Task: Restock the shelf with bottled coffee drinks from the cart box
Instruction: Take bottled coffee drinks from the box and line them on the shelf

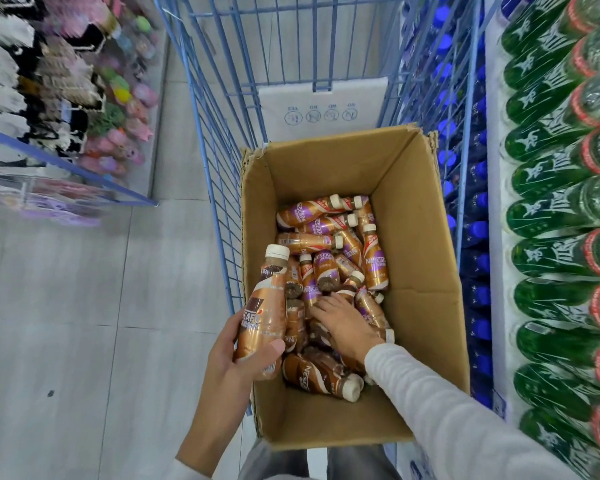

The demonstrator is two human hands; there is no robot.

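An open cardboard box (420,306) stands in a blue wire cart (219,140) and holds several bottled coffee drinks (326,244) lying in a loose pile. My left hand (229,358) grips one brown coffee bottle (264,317) with a cream cap, upright at the box's left wall. My right hand (343,323) reaches down into the box, palm down, fingers spread on the bottles in the middle of the pile. Whether it grips one I cannot tell. A dark brown bottle (323,375) lies at the near end of the pile.
Shelves on the right carry rows of green bottles (561,216) and blue-capped bottles (471,237). A white carton (323,109) stands behind the box in the cart. On the left, racks of bags and soft goods (59,91) line the grey tiled aisle floor (84,306).
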